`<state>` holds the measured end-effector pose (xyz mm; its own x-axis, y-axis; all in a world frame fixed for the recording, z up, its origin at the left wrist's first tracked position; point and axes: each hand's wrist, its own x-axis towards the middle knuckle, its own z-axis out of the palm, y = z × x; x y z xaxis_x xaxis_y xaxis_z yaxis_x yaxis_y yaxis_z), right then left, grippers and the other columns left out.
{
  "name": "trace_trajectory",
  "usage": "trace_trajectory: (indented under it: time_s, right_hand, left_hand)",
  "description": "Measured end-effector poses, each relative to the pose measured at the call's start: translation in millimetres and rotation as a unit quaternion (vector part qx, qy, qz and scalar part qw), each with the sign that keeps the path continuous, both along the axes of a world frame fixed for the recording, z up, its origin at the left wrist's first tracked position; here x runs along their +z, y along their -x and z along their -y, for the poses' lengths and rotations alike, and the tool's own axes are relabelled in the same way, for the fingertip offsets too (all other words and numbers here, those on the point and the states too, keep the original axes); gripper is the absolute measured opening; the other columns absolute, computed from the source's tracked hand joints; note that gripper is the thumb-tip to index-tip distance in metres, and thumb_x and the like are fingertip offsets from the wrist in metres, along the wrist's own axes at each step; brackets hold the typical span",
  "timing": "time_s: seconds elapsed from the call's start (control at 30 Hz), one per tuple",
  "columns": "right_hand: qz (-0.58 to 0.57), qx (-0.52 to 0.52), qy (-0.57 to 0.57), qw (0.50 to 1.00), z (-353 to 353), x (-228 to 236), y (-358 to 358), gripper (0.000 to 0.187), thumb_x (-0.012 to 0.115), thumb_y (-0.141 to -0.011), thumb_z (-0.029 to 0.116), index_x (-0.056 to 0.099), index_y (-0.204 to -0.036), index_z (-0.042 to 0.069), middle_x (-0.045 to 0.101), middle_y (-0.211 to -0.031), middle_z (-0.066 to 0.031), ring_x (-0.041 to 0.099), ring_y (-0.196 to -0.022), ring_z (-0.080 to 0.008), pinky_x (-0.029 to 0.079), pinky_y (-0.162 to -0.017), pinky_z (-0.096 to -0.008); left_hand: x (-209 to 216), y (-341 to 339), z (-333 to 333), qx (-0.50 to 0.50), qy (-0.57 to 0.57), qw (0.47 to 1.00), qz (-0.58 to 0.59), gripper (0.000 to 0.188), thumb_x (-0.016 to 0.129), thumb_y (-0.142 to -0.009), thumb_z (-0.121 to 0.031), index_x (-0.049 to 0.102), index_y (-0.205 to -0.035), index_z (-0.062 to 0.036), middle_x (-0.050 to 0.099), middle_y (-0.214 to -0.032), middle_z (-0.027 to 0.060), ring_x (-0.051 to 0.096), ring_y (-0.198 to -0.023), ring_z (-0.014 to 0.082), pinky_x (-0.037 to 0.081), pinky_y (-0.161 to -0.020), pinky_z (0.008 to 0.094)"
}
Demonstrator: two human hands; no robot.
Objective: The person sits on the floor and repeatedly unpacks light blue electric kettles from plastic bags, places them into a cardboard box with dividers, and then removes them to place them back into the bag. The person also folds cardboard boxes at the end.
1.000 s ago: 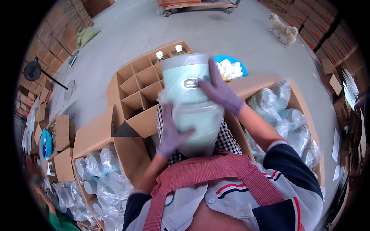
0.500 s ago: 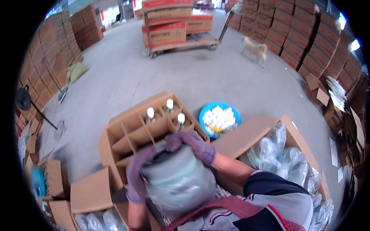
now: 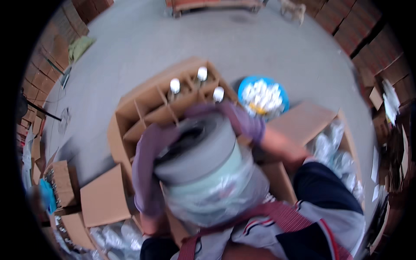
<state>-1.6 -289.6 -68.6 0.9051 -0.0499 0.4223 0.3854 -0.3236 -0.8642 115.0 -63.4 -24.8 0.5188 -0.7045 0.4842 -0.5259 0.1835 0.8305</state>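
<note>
A wide jar-like container [image 3: 208, 173] with a thick grey rim, a dark opening and a pale green body leans against my front. Clear plastic film wraps its lower part. My left hand [image 3: 149, 162], in a purple glove, grips the rim's left side. On the far right side of the rim, my right hand [image 3: 245, 121] curls in a matching glove; motion blurs its fingers. Just beyond is a divided carton [image 3: 115, 138], where several compartments show no contents. White-capped bottles [image 3: 175, 86] stand in its far compartments.
A blue basin [image 3: 284, 97] of small white pieces sits right of the carton. An open box [image 3: 355, 160] holds plastic-wrapped items at right; another [image 3: 104, 195] stands at lower left. Stacked cartons [image 3: 359, 26], a cart [image 3: 216, 5] and a dog [image 3: 293, 9] are farther off.
The view has tipped downward, so the carton and basin appear higher. The container's rim has turned toward me, showing more of its dark opening. Both hands still hold it.
</note>
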Motion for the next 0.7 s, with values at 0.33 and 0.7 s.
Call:
trace_trajectory:
  time_s: [0.33, 0.7]
  right_hand:
    - [-0.108, -0.066, -0.147, 0.981, 12, -28, -32, 0.041, 0.033, -0.102, 0.026, 0.059, -0.115, -0.004, 0.065, -0.109, -0.0173, 0.059, -0.108, -0.0251, 0.042, -0.098, -0.0324]
    - [-0.368, -0.208, 0.452, 0.786, 62, -212, 15, 0.052, 0.073, -0.075, 0.034, 0.058, -0.122, 0.017, 0.053, -0.115, -0.0203, 0.056, -0.104, -0.0360, 0.050, -0.088, -0.0431]
  left_hand:
    - [10, -20, 13, 0.175, -0.023, 0.976, -0.129, 0.091, 0.043, -0.086, -0.064, 0.031, -0.142, 0.0079, 0.047, -0.135, 0.0279, 0.051, -0.122, 0.0368, 0.035, -0.106, 0.0430]
    - [-183, -167, 23, 0.071, -0.209, 0.964, -0.148, 0.047, 0.057, -0.092, -0.033, 0.053, -0.125, 0.0003, 0.058, -0.121, 0.0135, 0.055, -0.113, 0.0242, 0.043, -0.096, 0.0342]
